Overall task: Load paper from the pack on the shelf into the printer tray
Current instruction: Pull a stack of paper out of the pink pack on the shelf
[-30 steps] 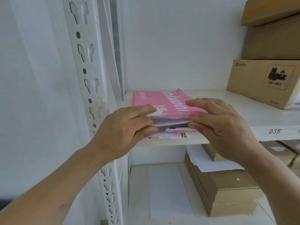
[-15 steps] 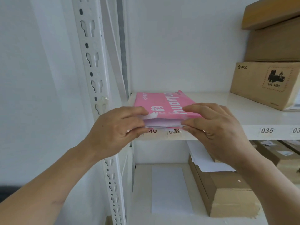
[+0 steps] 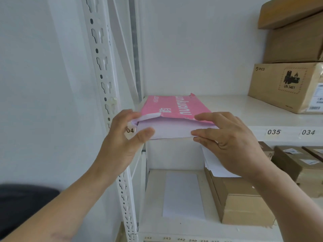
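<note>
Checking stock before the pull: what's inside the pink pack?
The pink pack has its near end open, showing a white paper stack, pinched by the left hand and right hand. How far back the stack runs is covered by the wrapper.

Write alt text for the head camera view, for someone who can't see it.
Two bare hands, left hand and right hand, grip a white paper stack at the open end of a pink paper pack on a white shelf. Cardboard boxes sit to the right.
</note>
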